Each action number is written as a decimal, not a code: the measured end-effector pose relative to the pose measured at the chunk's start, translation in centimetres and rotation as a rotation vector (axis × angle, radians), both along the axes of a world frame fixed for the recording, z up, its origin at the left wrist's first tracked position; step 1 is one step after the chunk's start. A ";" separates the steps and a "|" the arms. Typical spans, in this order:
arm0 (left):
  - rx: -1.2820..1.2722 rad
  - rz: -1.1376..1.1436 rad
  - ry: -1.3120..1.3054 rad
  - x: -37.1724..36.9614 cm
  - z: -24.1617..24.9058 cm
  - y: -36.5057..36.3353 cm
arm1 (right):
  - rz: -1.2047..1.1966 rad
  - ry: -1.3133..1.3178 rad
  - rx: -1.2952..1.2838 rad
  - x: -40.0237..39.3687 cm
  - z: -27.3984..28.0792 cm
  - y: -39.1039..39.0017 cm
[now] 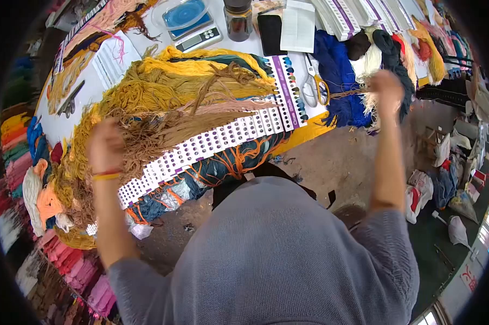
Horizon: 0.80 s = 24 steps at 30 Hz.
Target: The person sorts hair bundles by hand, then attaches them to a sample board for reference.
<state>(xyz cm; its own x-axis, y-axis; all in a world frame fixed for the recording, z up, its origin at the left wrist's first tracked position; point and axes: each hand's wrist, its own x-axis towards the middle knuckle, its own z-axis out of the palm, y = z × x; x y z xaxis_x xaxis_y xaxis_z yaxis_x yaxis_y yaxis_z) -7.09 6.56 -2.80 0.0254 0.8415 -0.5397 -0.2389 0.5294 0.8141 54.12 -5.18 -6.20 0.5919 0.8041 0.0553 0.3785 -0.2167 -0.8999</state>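
My right hand point(386, 92) is raised at the right, slightly blurred, its fingers closed on thin brown threads point(348, 94) that trail left over the blue yarn point(336, 70). At the left, my left hand point(106, 146) is over the heap of brown yarn point(141, 135); its fingers look curled, and what is in them is hidden. Long olive-gold yarn point(130, 97) covers the table beyond it. Overlapping white shade cards point(212, 141) with rows of round holes run along the near edge. An upright card with a purple stripe point(289, 92) bears small coloured thread samples.
Yellow-handled scissors point(316, 89) lie beside the sample card. Behind are a scale point(200, 38) with a plastic tub point(180, 13), a dark jar point(238, 21), a phone point(271, 35) and a notebook point(297, 27). Black snips point(71, 100) lie at the left. Bags point(420, 189) stand on the floor.
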 end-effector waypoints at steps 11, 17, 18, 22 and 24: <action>-0.086 -0.592 0.263 27.0 -18.0 -9.0 | 0.611 -0.162 -0.215 -19.4 -14.7 -1.3; 0.035 -0.588 0.272 28.4 -18.9 -8.9 | 0.763 -0.456 -0.354 -19.3 -14.1 -1.0; 0.034 -0.589 0.270 28.6 -18.9 -8.9 | 0.784 -0.495 -0.387 -19.3 -13.8 -0.9; 0.081 -0.532 0.306 28.9 -19.5 -9.2 | 0.840 -0.546 -0.453 -19.3 -13.2 -0.5; 0.102 -0.511 0.296 28.9 -19.5 -9.3 | 0.847 -0.547 -0.455 -19.3 -13.1 -0.5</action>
<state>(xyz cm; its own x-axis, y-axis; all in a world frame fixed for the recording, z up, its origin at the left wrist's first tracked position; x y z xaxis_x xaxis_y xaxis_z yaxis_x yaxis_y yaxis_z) 21.82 -2.72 -22.27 0.3015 0.8104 -0.5024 0.2699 0.4328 0.8601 34.80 -5.64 -19.26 -0.1741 0.9491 -0.2626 0.8833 0.0326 -0.4678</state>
